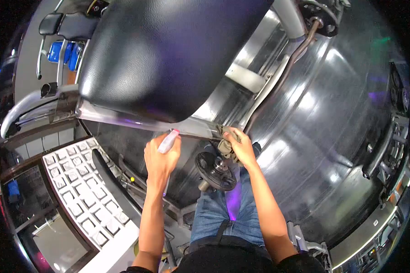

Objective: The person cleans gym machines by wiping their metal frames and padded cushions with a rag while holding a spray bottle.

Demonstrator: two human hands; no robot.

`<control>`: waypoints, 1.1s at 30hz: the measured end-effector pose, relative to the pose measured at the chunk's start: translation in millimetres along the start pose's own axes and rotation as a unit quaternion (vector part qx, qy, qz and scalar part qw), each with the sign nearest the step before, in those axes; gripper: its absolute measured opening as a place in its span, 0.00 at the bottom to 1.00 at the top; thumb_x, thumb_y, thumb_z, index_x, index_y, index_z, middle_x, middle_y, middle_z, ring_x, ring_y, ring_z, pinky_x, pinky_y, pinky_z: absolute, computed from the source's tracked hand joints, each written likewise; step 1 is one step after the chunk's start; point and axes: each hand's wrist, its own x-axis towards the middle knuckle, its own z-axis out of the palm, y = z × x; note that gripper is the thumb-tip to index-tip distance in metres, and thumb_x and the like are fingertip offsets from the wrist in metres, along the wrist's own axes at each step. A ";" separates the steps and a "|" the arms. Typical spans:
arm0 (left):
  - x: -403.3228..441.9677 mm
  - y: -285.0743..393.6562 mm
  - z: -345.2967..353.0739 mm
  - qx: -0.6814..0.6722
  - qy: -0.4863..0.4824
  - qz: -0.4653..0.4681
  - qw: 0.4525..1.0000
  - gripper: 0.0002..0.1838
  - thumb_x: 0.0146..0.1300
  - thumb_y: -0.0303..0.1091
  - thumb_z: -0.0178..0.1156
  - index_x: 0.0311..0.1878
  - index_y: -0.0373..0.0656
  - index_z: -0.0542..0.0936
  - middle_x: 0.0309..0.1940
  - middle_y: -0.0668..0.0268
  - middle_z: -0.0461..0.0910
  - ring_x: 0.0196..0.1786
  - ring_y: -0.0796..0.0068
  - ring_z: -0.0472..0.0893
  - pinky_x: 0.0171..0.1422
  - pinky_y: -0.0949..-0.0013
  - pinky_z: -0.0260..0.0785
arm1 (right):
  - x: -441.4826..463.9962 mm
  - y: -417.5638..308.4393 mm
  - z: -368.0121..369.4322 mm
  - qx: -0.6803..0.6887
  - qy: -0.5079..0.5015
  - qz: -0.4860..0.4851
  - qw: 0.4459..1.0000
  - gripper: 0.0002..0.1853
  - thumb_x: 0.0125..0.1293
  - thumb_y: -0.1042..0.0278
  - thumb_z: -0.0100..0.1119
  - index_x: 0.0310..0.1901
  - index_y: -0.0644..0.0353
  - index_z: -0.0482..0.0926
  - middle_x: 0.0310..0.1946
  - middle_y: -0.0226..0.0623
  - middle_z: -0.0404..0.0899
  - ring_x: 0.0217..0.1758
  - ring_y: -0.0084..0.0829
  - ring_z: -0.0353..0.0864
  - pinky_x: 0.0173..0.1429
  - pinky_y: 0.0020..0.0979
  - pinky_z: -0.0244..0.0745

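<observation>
Left of centre, my left hand (163, 157) is closed round a whitish, translucent bottle (169, 141) with a pink-red top, just below the edge of a large black padded seat (164, 54). My right hand (242, 149) grips a crumpled olive-grey cloth (225, 144) by the right end of the pale metal bar (136, 122) under the pad. Part of the cloth is hidden by my fingers. Below and between my hands is a round black weight plate (215, 171) on a metal hub.
A brown curved bar (284, 75) runs up to another weight plate at the upper right. White patterned panel (84, 191) stands at the left. Black padded chairs (77, 26) and a blue item (58, 52) are at the upper left. Dark shiny floor (314, 118) lies at the right.
</observation>
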 end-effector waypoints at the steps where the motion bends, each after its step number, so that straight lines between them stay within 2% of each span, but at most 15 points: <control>1: -1.0 -3.8 1.9 0.028 0.007 0.022 0.999 0.17 0.59 0.43 0.63 0.27 0.35 0.80 0.20 0.50 0.78 0.25 0.52 0.81 0.34 0.58 0.69 | -1.5 1.3 0.4 0.006 -0.001 0.005 1.000 0.25 0.64 0.51 0.62 0.55 0.62 0.79 0.53 0.46 0.80 0.57 0.39 0.78 0.61 0.34 0.69; 2: -1.5 -5.4 2.5 0.056 0.014 0.046 0.997 0.18 0.58 0.43 0.63 0.26 0.34 0.80 0.20 0.50 0.78 0.24 0.53 0.81 0.34 0.58 0.69 | -2.0 1.8 1.0 0.008 -0.008 0.009 1.000 0.25 0.64 0.51 0.62 0.55 0.62 0.79 0.53 0.46 0.80 0.57 0.39 0.78 0.61 0.34 0.69; 5: -3.9 -1.2 -1.4 0.035 0.008 0.007 0.999 0.19 0.58 0.43 0.63 0.24 0.34 0.79 0.19 0.50 0.78 0.23 0.54 0.79 0.33 0.58 0.68 | -3.9 2.2 2.3 0.062 -0.017 0.008 0.998 0.24 0.64 0.52 0.63 0.54 0.62 0.79 0.52 0.44 0.80 0.55 0.37 0.79 0.60 0.32 0.69; 9: -5.6 3.6 -3.6 -0.004 -0.006 -0.019 1.000 0.20 0.57 0.43 0.63 0.23 0.32 0.78 0.14 0.54 0.73 0.20 0.67 0.77 0.31 0.60 0.66 | -5.8 -15.5 0.0 0.093 -0.039 -0.007 0.995 0.21 0.65 0.54 0.62 0.53 0.61 0.80 0.46 0.41 0.80 0.50 0.34 0.80 0.57 0.32 0.70; 13: -3.5 -0.6 0.3 0.004 -0.006 -0.011 1.000 0.21 0.57 0.43 0.63 0.21 0.32 0.77 0.12 0.56 0.72 0.17 0.72 0.73 0.28 0.62 0.65 | 0.1 -19.1 -1.9 0.043 -0.043 -0.017 0.998 0.21 0.65 0.54 0.62 0.53 0.60 0.80 0.46 0.42 0.80 0.50 0.35 0.80 0.57 0.32 0.70; 16: -7.5 -2.7 1.1 0.016 -0.015 0.021 1.000 0.20 0.58 0.42 0.63 0.20 0.33 0.76 0.11 0.59 0.72 0.16 0.74 0.70 0.25 0.64 0.63 | 6.8 -24.2 3.0 0.006 -0.033 -0.064 0.997 0.21 0.65 0.54 0.62 0.52 0.60 0.81 0.47 0.44 0.81 0.50 0.40 0.81 0.56 0.34 0.72; 19: -16.8 -16.4 4.6 -0.028 -0.025 0.036 0.999 0.18 0.60 0.40 0.63 0.22 0.35 0.77 0.14 0.63 0.75 0.15 0.78 0.70 0.21 0.69 0.61 | 10.5 -63.1 20.7 -0.062 -0.046 -0.209 0.975 0.20 0.63 0.55 0.63 0.51 0.58 0.82 0.45 0.49 0.81 0.50 0.46 0.82 0.56 0.38 0.73; 21: -23.4 -24.8 6.5 -0.105 -0.056 -0.010 0.993 0.15 0.63 0.38 0.61 0.25 0.37 0.78 0.19 0.66 0.78 0.16 0.81 0.71 0.20 0.74 0.60 | 13.5 -87.8 40.2 -0.001 -0.114 -0.250 0.962 0.18 0.62 0.57 0.64 0.50 0.58 0.83 0.45 0.47 0.82 0.51 0.47 0.81 0.57 0.39 0.74; 22: -27.8 -23.7 7.2 -0.171 -0.084 -0.062 0.980 0.13 0.65 0.37 0.59 0.31 0.35 0.78 0.23 0.63 0.80 0.15 0.79 0.73 0.20 0.75 0.63 | 15.4 -90.6 53.6 -0.022 -0.118 -0.287 0.951 0.17 0.62 0.58 0.64 0.49 0.58 0.83 0.46 0.46 0.82 0.50 0.47 0.81 0.57 0.39 0.74; 23: -32.1 -26.3 11.5 -0.169 -0.087 -0.061 0.980 0.13 0.65 0.37 0.59 0.31 0.35 0.78 0.23 0.63 0.80 0.15 0.79 0.73 0.20 0.75 0.63 | 17.4 -92.1 64.1 -0.043 -0.121 -0.323 0.938 0.16 0.61 0.59 0.64 0.48 0.58 0.84 0.46 0.44 0.82 0.50 0.47 0.81 0.57 0.40 0.74; 25: -41.3 -34.6 20.5 -0.363 -0.071 -0.092 0.924 0.12 0.62 0.32 0.58 0.25 0.34 0.78 0.21 0.64 0.77 0.15 0.79 0.72 0.19 0.74 0.62 | 16.3 -89.4 68.5 -0.073 -0.085 -0.312 0.943 0.15 0.60 0.61 0.64 0.46 0.57 0.84 0.45 0.43 0.82 0.50 0.46 0.81 0.57 0.40 0.75; 28: -52.5 -44.2 35.1 -0.437 -0.081 -0.144 0.884 0.10 0.61 0.30 0.56 0.33 0.30 0.77 0.25 0.58 0.80 0.15 0.74 0.75 0.21 0.72 0.67 | 25.3 -61.8 54.0 -0.055 -0.048 -0.300 0.951 0.13 0.59 0.61 0.65 0.44 0.55 0.85 0.43 0.42 0.82 0.48 0.45 0.82 0.53 0.39 0.76; 29: -54.7 -44.8 39.1 -0.459 -0.082 -0.156 0.871 0.10 0.61 0.30 0.56 0.32 0.30 0.77 0.25 0.57 0.79 0.15 0.74 0.75 0.22 0.71 0.68 | 33.2 -51.9 48.0 -0.071 -0.049 -0.281 0.956 0.14 0.59 0.66 0.66 0.45 0.64 0.83 0.41 0.42 0.83 0.46 0.40 0.84 0.52 0.34 0.76; 31: -54.7 -49.9 48.0 -0.481 -0.087 -0.149 0.859 0.11 0.61 0.31 0.57 0.32 0.30 0.77 0.25 0.57 0.79 0.15 0.73 0.75 0.23 0.71 0.69 | 51.0 -41.8 43.0 -0.064 -0.070 -0.235 0.967 0.15 0.59 0.59 0.64 0.42 0.59 0.85 0.42 0.44 0.83 0.46 0.46 0.82 0.52 0.39 0.76; 33: -52.7 -52.9 54.6 -0.506 -0.091 -0.141 0.846 0.11 0.62 0.32 0.57 0.32 0.30 0.77 0.25 0.57 0.79 0.16 0.73 0.75 0.24 0.71 0.69 | 61.1 -57.8 49.7 -0.109 -0.066 -0.247 0.961 0.17 0.59 0.57 0.62 0.42 0.61 0.84 0.41 0.45 0.83 0.45 0.48 0.82 0.53 0.40 0.76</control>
